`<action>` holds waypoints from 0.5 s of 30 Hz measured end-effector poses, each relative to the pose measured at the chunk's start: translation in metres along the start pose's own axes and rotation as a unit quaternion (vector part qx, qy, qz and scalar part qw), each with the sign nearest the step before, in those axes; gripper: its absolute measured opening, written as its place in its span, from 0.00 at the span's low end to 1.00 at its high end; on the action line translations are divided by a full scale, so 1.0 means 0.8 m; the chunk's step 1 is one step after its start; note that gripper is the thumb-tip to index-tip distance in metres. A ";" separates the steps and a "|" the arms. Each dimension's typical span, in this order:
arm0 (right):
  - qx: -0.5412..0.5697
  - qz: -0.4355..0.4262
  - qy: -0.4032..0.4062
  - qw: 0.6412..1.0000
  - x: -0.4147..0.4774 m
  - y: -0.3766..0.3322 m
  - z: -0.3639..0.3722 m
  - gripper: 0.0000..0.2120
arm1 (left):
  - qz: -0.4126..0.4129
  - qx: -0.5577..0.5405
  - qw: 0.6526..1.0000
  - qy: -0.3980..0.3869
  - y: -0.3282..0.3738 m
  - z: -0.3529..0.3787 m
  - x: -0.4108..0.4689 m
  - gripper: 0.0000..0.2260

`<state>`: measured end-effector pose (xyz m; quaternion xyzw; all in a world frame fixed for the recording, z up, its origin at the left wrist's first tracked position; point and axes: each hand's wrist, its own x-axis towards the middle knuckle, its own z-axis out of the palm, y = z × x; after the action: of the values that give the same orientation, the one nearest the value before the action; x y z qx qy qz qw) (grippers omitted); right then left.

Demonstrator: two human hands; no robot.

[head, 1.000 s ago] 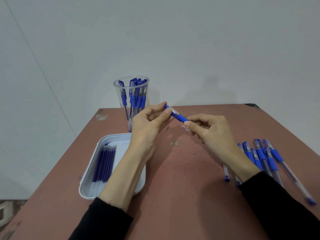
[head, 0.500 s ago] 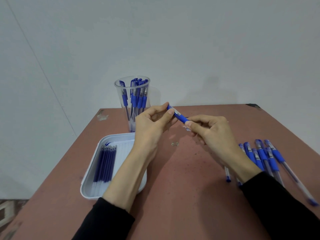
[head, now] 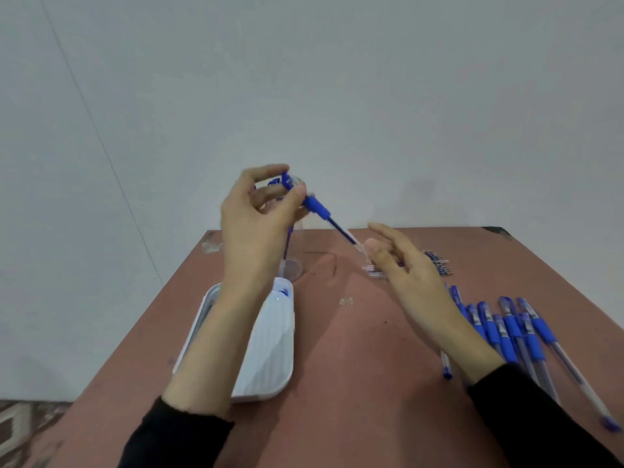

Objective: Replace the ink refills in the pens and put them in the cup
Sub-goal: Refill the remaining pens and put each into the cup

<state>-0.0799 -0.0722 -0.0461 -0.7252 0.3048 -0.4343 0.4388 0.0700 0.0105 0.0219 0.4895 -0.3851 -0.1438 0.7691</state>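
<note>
Nearest the camera, two black sleeves [head: 175, 434] are seen, and the left forearm is laid across a white tray [head: 270, 359] at the near left of the table [head: 337, 383]. To the right, a cluster of loose pens [head: 506, 329] is spread flat, just beside the right wrist.

Further out, the right hand [head: 408, 268] is held low over the table with its fingers loosely extended. Its thumb is set at the clear end of the refill [head: 342, 233], but through the blur it cannot be told whether that end is pinched or merely touched. Just beyond that hand a small bundle of thin dark sticks [head: 439, 263] is laid.

The refill is seen projecting from the blue grip of the pen [head: 315, 207], which is raised off the table and tilted down toward the right. The pen's upper end is pinched between the thumb and curled fingers of the left hand [head: 260, 217]. Behind that hand the clear cup [head: 292, 268] is largely hidden, with blue pens stood inside it.

The step in hand is judged to be the sliding of the refill along the pen's bore. The motion is best kept in line with the barrel, so that the thin tube is not bent. The refill is better taken close to the grip than at its far end. The pen should be held firm, without twisting.
</note>
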 end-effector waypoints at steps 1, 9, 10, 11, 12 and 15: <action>0.003 0.001 0.000 1.000 0.001 0.001 0.000 0.24 | 0.040 0.005 0.999 0.021 0.016 -0.008 0.013 0.09; 0.008 -0.010 0.005 1.000 -0.003 0.005 0.004 0.20 | 0.220 0.239 0.945 0.032 0.062 -0.033 0.096 0.09; 0.007 -0.006 0.006 1.000 -0.003 0.005 0.003 0.19 | 0.217 0.267 0.939 0.023 0.057 -0.033 0.100 0.09; 0.005 -0.002 0.004 1.000 -0.003 0.004 0.002 0.19 | 0.213 0.288 0.934 0.017 0.049 -0.034 0.103 0.10; 0.004 0.001 0.001 1.000 -0.004 0.003 0.003 0.18 | 0.209 0.302 0.930 0.012 0.043 -0.036 0.105 0.10; -0.001 0.009 -0.003 1.000 -0.004 0.003 0.003 0.11 | 0.200 0.325 0.924 -0.006 0.029 -0.041 0.107 0.10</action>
<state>-0.0791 -0.0698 -0.0497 -0.7240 0.3105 -0.4276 0.4435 0.1468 -0.0085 0.0732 0.6247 -0.5048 0.1434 0.5783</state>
